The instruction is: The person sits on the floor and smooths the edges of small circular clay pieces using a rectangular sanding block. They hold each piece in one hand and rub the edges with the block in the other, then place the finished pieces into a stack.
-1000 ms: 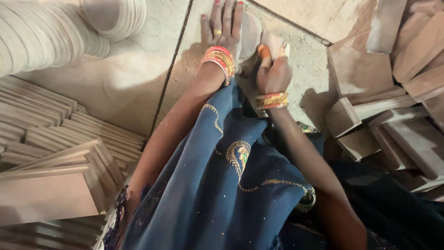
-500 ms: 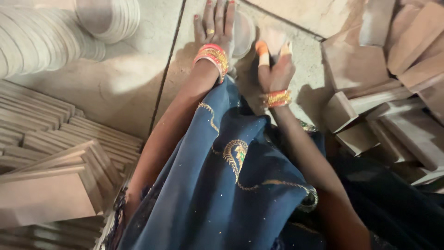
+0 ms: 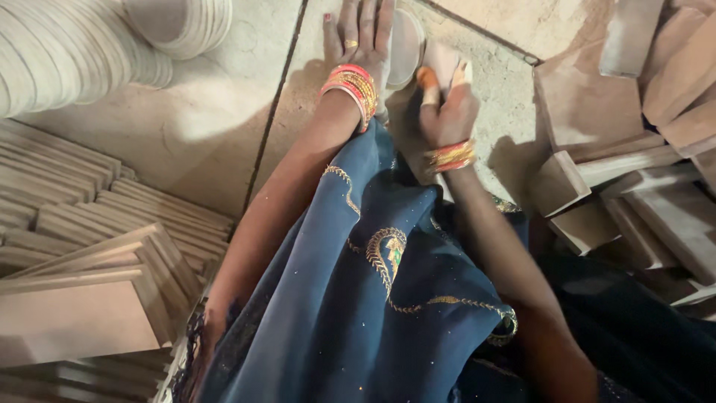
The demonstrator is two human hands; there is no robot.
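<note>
- Left hand (image 3: 362, 41) lies flat with fingers spread, pressing the near edge of a pale disc (image 3: 406, 45) on the floor; it grasps nothing.
- Right hand (image 3: 446, 104) is clenched on a small pale block (image 3: 447, 60), held just right of the disc, probably touching its rim.
- The step looks like rubbing the rim; any further stroke calls for the flat palm to keep the disc from sliding.
- Since half a second ago both hands have barely shifted, and the palm stays on the disc.
</note>
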